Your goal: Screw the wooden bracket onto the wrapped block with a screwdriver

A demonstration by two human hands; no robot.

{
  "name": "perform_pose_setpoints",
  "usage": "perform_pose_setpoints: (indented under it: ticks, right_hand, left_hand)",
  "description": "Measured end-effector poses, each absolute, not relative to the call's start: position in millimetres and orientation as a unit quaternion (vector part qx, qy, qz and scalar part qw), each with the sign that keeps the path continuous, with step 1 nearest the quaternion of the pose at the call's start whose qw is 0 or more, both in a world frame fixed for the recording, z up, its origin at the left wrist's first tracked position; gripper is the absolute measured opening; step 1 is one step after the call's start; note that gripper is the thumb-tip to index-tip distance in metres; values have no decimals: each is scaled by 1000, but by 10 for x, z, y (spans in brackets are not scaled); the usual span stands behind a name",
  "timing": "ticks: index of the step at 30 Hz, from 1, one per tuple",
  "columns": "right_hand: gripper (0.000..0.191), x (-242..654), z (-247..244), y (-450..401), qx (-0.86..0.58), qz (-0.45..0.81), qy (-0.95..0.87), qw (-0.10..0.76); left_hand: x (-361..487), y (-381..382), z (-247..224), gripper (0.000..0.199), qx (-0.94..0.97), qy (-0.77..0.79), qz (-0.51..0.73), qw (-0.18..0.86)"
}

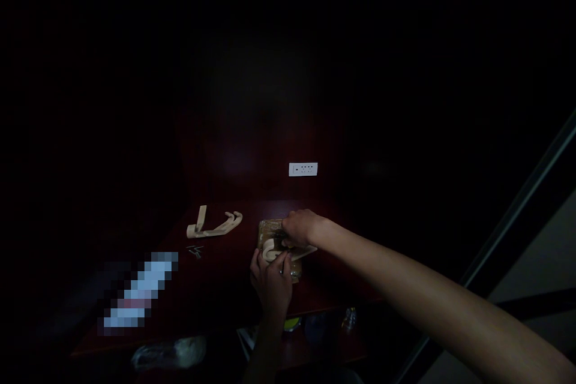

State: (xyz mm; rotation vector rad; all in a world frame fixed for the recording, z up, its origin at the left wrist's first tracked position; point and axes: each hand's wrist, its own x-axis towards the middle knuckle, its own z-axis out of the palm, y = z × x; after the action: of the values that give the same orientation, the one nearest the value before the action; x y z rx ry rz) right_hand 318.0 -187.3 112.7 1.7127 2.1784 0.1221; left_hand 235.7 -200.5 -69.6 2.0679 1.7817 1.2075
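Observation:
My left hand (pixel 271 281) is closed on the near side of a pale, curved piece (pixel 269 250), wooden-looking with a hooked end. That piece lies on a brown block (pixel 270 228) in shiny clear wrapping or tape. From the far right, my right hand (pixel 302 228) reaches over the same piece with its fingers bent together. Whatever those fingers grip is hidden. To the left on the dark red table (pixel 216 276) rests a similar pale assembly (pixel 218 231) with an upright slat and curved hooks. Several small metal screws or nails (pixel 195 251) lie loose in front of it.
A white socket panel (pixel 303 169) is on the dark red wall behind. A pixelated pale-blue patch (pixel 141 291) covers the table's left side. Beneath the table edge are a clear plastic bag (pixel 171 353) and a yellow-green round item (pixel 292 324). The surroundings are very dark.

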Motion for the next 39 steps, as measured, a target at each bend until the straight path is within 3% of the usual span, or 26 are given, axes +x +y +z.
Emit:
perform_pose_setpoints:
  ticks: [5, 14, 20, 26, 31, 39]
  right_hand:
    - [54, 3130, 1241, -1888, 602, -43, 769, 210]
    - [36, 3162, 1227, -1894, 594, 22, 786, 167]
    - [44, 3173, 1088, -1849, 596, 82, 787, 138]
    - [58, 3187, 1184, -1877, 600, -22, 778, 183]
    - [40, 3209, 1189, -1866, 589, 11, 784, 194]
    - [42, 3206, 1094, -1873, 574, 74, 802, 146]
  left_hand:
    - [2358, -2021, -686, 25, 687, 596, 408, 77]
    - [2364, -1998, -744, 26, 686, 593, 416, 72]
    - [2368, -2003, -723, 24, 685, 595, 413, 81]
    - [2359, -2025, -717, 26, 684, 593, 417, 80]
    - [2355, -2034, -706, 28, 684, 594, 415, 82]
    - [2357, -2028, -702, 25, 687, 592, 413, 77]
